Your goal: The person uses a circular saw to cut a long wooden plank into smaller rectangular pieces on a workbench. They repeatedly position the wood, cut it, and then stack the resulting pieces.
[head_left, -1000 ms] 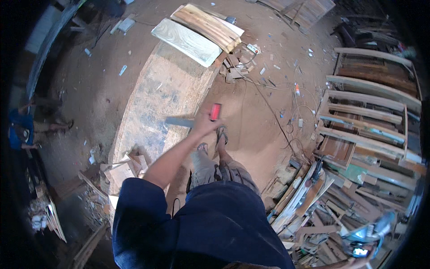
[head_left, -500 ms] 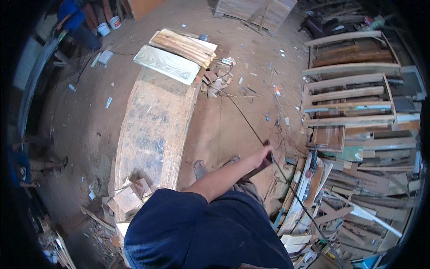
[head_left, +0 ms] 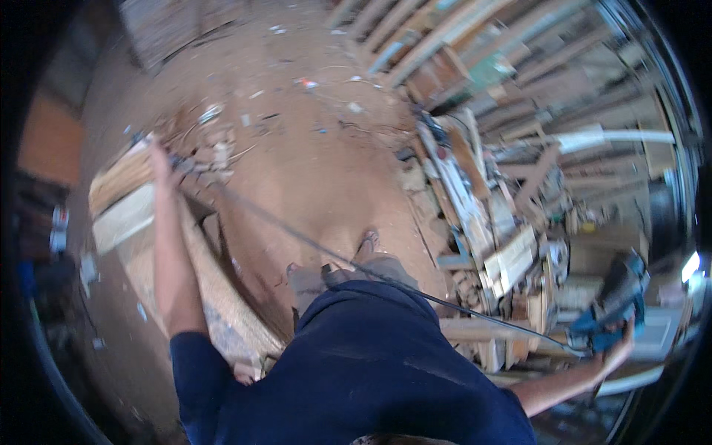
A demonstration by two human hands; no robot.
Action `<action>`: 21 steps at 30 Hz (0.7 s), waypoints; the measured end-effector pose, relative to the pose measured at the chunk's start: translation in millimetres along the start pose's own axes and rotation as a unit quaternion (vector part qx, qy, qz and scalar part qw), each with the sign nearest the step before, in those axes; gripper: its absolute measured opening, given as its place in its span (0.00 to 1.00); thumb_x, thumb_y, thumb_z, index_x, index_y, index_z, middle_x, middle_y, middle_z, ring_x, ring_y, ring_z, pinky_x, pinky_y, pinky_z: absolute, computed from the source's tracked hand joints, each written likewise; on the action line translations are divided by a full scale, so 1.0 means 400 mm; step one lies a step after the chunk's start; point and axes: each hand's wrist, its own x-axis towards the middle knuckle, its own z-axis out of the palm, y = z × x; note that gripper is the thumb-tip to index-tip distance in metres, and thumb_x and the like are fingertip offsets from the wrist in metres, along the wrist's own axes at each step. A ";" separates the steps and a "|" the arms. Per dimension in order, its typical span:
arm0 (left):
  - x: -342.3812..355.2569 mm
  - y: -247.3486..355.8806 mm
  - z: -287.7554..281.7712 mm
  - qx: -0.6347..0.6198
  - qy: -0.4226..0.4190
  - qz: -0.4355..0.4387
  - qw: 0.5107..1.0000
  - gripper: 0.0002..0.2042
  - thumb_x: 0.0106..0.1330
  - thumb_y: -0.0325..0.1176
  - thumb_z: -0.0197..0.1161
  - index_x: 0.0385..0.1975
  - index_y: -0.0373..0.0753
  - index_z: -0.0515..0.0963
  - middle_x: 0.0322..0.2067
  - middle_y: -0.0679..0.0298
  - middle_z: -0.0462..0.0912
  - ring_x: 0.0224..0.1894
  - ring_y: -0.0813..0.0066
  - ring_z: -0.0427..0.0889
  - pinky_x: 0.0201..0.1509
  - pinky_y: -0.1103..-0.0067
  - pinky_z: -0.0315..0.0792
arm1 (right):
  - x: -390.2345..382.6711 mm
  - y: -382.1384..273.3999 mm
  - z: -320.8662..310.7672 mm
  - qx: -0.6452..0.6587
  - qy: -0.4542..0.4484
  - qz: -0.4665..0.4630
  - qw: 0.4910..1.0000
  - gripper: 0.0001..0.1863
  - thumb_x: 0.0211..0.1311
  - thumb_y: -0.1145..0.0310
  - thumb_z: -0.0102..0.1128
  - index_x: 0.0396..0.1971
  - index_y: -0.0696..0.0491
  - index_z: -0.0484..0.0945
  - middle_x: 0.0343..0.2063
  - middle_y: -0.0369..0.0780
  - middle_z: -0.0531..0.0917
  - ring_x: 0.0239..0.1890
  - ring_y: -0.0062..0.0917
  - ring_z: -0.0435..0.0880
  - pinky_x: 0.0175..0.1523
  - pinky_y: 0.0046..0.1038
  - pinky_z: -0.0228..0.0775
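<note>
My right hand is out at the far right, its fingers wrapped round a teal and dark corded power tool; blur hides the exact kind. From the tool a black cord runs slantwise across my body toward the upper left. My left arm reaches forward on the left. At its end my left hand is smeared by motion beside the pale boards lying on the far end of a low wooden bench. The cord's far end fades near that hand, and whether the fingers hold it is hidden by blur.
Wood offcuts and litter lie on the earthen floor beyond the bench. Timber and frames are stacked along the right. A pile of planks and scraps stands near my right side. A large wooden piece is at the upper left.
My view has swung to the right. My left hand has moved from the cord in front of me out to the left. My right hand with the power tool has come into view.
</note>
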 end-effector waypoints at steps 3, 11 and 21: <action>-0.291 0.065 0.274 0.047 -0.122 -0.052 0.990 0.12 0.73 0.48 0.57 0.31 0.49 0.73 0.25 0.77 0.70 0.26 0.84 0.68 0.31 0.83 0.62 | 0.077 0.068 -0.041 -0.089 0.016 -0.010 0.996 0.12 0.67 0.65 0.64 0.39 0.59 0.79 0.24 0.35 0.76 0.21 0.20 0.73 0.25 0.26 0.68; -0.782 0.122 0.680 0.216 -0.371 -0.001 0.903 0.05 0.63 0.33 0.57 0.35 0.41 0.71 0.25 0.73 0.70 0.25 0.84 0.67 0.29 0.83 0.61 | 0.223 0.596 0.170 -0.093 -0.133 0.228 0.960 0.12 0.59 0.65 0.68 0.37 0.57 0.80 0.21 0.37 0.77 0.16 0.23 0.75 0.20 0.28 0.72; -1.258 -0.092 1.123 0.458 -0.560 -0.181 0.667 0.11 0.57 0.31 0.67 0.31 0.40 0.70 0.26 0.74 0.67 0.30 0.82 0.65 0.35 0.80 0.62 | 0.497 1.531 0.406 -0.181 -0.153 0.387 0.891 0.11 0.58 0.71 0.70 0.39 0.57 0.80 0.25 0.39 0.80 0.19 0.27 0.77 0.24 0.32 0.72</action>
